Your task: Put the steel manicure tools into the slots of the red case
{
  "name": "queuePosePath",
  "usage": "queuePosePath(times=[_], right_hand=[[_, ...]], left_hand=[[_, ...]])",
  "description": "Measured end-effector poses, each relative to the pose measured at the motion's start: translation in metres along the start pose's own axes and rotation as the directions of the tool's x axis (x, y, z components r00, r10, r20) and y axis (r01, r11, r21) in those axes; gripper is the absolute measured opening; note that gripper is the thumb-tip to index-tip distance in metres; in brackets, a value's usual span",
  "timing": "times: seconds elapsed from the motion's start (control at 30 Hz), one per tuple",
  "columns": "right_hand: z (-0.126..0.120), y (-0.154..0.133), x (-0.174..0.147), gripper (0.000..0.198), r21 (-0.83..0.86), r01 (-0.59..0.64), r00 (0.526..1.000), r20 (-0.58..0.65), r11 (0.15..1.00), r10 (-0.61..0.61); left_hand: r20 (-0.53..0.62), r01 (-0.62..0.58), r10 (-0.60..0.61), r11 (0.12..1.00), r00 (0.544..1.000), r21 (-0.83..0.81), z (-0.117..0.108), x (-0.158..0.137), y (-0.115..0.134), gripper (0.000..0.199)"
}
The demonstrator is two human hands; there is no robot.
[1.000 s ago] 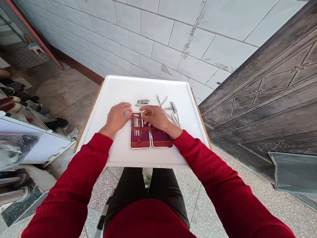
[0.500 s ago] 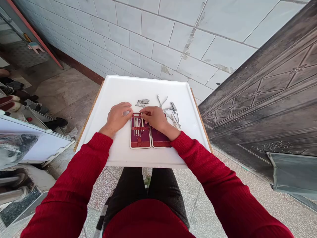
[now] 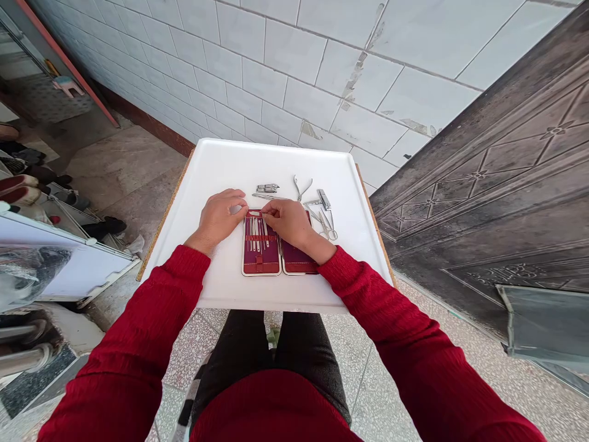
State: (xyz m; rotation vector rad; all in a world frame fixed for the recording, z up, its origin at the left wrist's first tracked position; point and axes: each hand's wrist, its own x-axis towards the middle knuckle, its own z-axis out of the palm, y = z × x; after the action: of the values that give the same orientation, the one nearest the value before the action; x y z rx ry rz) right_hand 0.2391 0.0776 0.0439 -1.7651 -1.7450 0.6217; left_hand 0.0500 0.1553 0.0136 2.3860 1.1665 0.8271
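A red manicure case (image 3: pixel 261 269) lies unfolded, its left half holding several slim metal tools (image 3: pixel 256 236) under a red strap. My left hand (image 3: pixel 219 216) is closed at the case's upper left corner, thumb and forefinger bent together on its edge. Over the upper middle of the case, my right hand (image 3: pixel 291 222) pinches the top end of a slim metal manicure tool (image 3: pixel 265 226) in the row. That hand covers part of the right half. Beyond the case lie nail clippers (image 3: pixel 267 188), tweezers (image 3: pixel 267 196) and cuticle nippers (image 3: pixel 301 189). Scissors (image 3: pixel 329 228) rest on the right beside larger clippers (image 3: pixel 324 199).
Everything lies on a white tabletop (image 3: pixel 221 166) with a raised rim. Behind it rises a tiled wall (image 3: pixel 257 67). A dark patterned metal door (image 3: pixel 460 190) stands on the right, and a rack with shoes (image 3: pixel 23 190) on the left.
My right hand's fingers have closed in a little on the top of the slim tool and shifted slightly. The left hand stays at the case's corner.
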Motion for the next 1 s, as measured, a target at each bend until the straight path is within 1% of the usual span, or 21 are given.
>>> queuePosePath(times=[0.17,0.27,0.47,0.63,0.8,0.87,0.93,1.0], right_hand=[[0.003,-0.002,-0.003,0.023,-0.206,0.076,0.997,-0.002,0.976,-0.078],[0.003,-0.005,-0.005,0.024,-0.290,0.114,0.993,0.014,0.950,-0.115],[-0.003,-0.013,-0.014,0.027,-0.392,0.127,0.991,0.087,0.911,-0.101],[-0.004,-0.007,-0.020,0.029,-0.363,0.106,0.994,0.067,0.926,-0.088],[-0.005,0.001,-0.024,0.030,-0.248,0.126,0.992,0.022,0.960,-0.125],[-0.007,0.003,-0.029,0.027,-0.173,0.182,0.983,0.030,0.968,-0.180],[-0.009,0.004,-0.038,0.026,-0.122,0.281,0.960,0.050,0.952,-0.276],[-0.010,0.006,-0.049,0.030,-0.142,0.372,0.928,0.073,0.917,-0.366]], left_hand=[[-0.010,0.013,-0.013,1.000,1.000,-0.003,0.000,0.000,0.001,0.020],[-0.008,0.016,-0.016,1.000,1.000,-0.004,0.000,0.000,0.001,0.020],[-0.011,0.016,-0.017,1.000,1.000,-0.027,0.000,-0.001,0.002,0.020],[-0.014,0.011,-0.012,0.999,1.000,-0.032,0.001,-0.001,0.001,0.020],[-0.013,0.020,-0.020,0.999,1.000,-0.029,0.001,0.000,0.001,0.020],[-0.010,0.018,-0.018,1.000,1.000,-0.024,0.000,0.000,0.002,0.020],[-0.002,0.015,-0.015,1.000,1.000,-0.018,0.000,0.000,0.002,0.020],[0.006,0.014,-0.014,1.000,1.000,-0.014,0.000,0.000,0.003,0.020]])
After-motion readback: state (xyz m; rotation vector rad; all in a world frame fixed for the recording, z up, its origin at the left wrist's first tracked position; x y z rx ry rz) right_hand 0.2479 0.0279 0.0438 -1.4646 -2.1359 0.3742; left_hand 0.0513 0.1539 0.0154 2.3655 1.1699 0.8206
